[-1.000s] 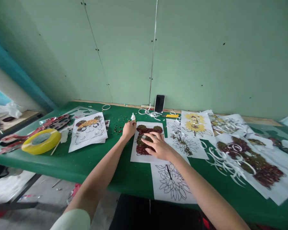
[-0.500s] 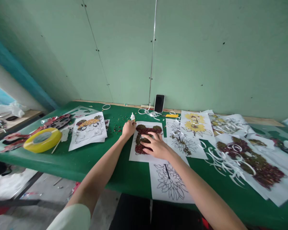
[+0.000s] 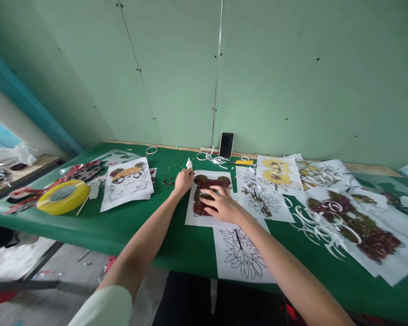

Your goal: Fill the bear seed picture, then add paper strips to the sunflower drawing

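A white sheet with a bear-shaped picture (image 3: 201, 210) covered in dark red and olive-green bits lies on the green table. My right hand (image 3: 221, 203) rests over its right side, fingers spread, hiding part of the bear. At the sheet's upper left corner is my left hand (image 3: 184, 181), its fingers curled together; what they hold, if anything, is hidden. Just beyond those fingers shows a small white nozzle bottle (image 3: 189, 164), its lower part covered by the hand. Loose dark red and brown bits (image 3: 168, 182) are scattered left of my left hand.
A hamster drawing (image 3: 127, 188) and a yellow tape roll (image 3: 63, 197) lie to the left. Flower drawings (image 3: 243, 256), white paper strips (image 3: 321, 228) and another bit-covered picture (image 3: 377, 240) lie to the right. A phone (image 3: 226, 145) leans on the wall beside a yellow cutter (image 3: 244, 162).
The view has shifted slightly. Both hands keep nearly the same places on and beside the bear picture.
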{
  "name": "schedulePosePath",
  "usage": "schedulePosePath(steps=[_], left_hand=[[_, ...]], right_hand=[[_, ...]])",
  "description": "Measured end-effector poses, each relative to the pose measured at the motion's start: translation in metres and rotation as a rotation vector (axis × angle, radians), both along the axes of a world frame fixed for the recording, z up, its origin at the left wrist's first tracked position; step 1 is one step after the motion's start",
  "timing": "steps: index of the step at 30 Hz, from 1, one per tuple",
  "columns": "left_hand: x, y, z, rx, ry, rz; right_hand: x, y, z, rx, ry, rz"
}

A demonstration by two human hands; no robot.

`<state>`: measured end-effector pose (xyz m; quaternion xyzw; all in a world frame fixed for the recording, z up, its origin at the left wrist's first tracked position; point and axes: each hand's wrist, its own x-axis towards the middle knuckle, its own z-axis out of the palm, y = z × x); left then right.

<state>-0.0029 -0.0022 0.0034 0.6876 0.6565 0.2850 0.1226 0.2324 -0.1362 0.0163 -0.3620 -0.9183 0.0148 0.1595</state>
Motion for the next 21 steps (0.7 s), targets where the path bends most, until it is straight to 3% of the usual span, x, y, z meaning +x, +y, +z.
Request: schedulePosePath(steps=[21], left_hand=[[0.003,0.001,0.001,-0.007,0.008,0.023]], right_hand=[[-0.016,0.001,0.002,-0.071,-0.043,-0.057]])
